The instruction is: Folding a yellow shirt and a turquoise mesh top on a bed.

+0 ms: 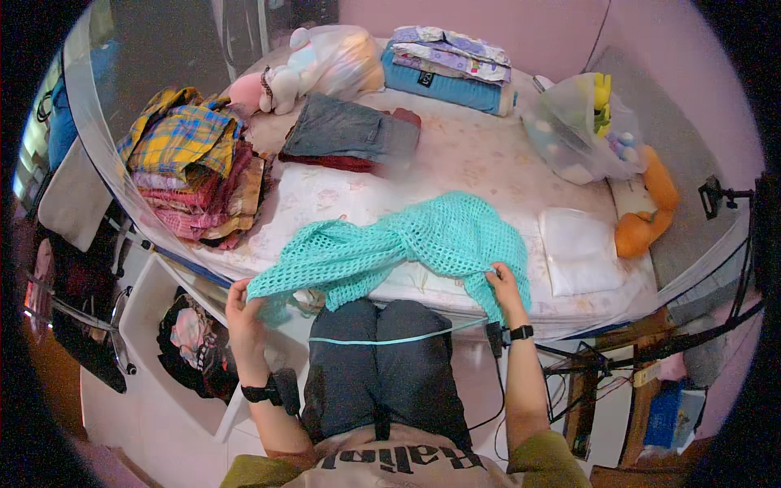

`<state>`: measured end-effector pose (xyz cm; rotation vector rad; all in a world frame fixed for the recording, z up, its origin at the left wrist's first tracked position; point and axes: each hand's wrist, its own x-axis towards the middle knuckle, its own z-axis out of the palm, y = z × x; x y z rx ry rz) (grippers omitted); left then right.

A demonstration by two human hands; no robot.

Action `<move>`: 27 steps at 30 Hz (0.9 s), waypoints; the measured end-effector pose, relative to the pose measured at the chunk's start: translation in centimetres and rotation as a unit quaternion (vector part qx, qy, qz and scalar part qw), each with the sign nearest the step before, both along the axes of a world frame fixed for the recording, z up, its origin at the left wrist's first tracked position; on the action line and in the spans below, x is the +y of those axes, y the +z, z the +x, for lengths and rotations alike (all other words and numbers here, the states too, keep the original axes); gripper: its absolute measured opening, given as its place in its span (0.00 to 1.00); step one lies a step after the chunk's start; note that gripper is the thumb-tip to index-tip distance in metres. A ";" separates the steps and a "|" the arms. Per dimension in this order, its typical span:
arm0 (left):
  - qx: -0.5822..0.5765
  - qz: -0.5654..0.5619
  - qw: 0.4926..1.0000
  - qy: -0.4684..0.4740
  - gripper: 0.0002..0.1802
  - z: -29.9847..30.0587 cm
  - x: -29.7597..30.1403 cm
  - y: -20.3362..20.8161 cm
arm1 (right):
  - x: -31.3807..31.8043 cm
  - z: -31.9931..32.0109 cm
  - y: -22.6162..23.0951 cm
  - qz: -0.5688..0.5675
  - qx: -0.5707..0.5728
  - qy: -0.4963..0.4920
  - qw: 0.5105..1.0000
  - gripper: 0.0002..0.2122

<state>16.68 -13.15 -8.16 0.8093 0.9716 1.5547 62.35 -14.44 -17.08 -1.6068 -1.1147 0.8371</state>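
A turquoise open-knit garment (pixel 443 236) lies bunched and twisted across the near edge of the bed, drooping toward my knees. Its left end is pinched between the fingers of my left hand (pixel 244 305). On the other side, my right hand (pixel 506 291) grips the garment's near right edge with thumb and fingers. A thin pale turquoise cord (pixel 378 342) runs over my dark trousers, slack between the two sides. Whether it belongs to the garment cannot be made out.
Folded clothes (pixel 191 167) are piled at the left, grey folded trousers (pixel 342 130) behind the garment. Folded bedding (pixel 447 69) and bagged plush toys (pixel 338 61) stand at the back. A white folded cloth (pixel 579 248) and orange plush (pixel 643 232) lie right. A white tub (pixel 150 325) holds clothes.
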 end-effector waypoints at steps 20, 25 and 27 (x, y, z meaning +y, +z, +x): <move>-0.029 0.023 0.996 0.085 0.12 -4.0 -2.0 -0.7 | 0.1 9.4 9.9 0.126 0.195 -0.099 0.968 0.04; -0.005 0.024 0.999 0.035 0.12 -3.4 -2.1 -0.8 | 2.1 2.3 6.9 0.010 -0.043 0.033 0.998 0.05; -0.001 0.005 0.999 0.041 0.12 -3.5 -2.0 -0.8 | 2.1 -2.7 6.4 0.021 -0.109 0.155 0.982 0.10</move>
